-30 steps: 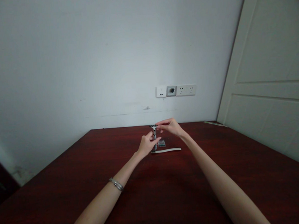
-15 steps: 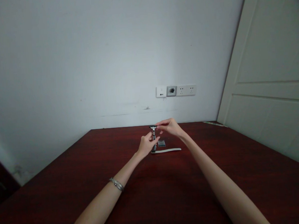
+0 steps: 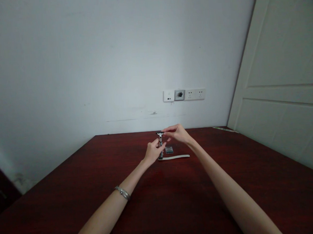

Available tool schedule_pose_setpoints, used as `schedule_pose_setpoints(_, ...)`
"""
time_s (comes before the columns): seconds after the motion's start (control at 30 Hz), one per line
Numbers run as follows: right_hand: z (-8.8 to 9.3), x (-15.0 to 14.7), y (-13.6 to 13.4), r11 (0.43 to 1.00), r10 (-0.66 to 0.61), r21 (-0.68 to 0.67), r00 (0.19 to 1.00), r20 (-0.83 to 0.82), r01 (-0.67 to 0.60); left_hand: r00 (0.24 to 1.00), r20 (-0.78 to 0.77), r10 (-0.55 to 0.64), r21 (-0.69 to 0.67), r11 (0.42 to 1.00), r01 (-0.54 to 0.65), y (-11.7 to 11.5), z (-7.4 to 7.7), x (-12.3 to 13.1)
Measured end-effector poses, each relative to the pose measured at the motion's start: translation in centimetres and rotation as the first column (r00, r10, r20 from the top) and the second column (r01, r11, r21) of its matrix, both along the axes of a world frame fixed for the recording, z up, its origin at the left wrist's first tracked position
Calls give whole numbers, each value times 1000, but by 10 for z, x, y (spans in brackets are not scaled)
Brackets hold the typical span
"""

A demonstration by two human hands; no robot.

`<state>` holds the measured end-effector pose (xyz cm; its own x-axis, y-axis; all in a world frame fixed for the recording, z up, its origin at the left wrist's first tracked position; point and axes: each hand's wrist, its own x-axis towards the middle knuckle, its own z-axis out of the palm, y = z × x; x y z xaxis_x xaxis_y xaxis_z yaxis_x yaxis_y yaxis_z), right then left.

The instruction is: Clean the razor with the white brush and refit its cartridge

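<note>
1. Holding the upright tool (image 3: 160,138): left hand (image 3: 151,152), grip around its shaft.
2. Right hand (image 3: 180,134): grip narrow, pinching its top's right end.
3. Tool: left of the clear case (image 3: 169,150), near the white strip (image 3: 176,157), over the desk (image 3: 102,191).

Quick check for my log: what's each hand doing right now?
Left hand: closed, holding a T-shaped tool upright.
Right hand: closed, pinching the right end of its crossbar.
</note>
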<state>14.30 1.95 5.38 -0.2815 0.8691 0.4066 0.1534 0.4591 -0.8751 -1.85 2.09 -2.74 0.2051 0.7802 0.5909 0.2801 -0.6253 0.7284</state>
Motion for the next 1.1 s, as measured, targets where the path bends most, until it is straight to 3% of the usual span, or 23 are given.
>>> schedule_pose_setpoints(1.1,-2,1,1,987,-46,159,991,122,26,998,63,-13,-68,998,17,-5,5,6)
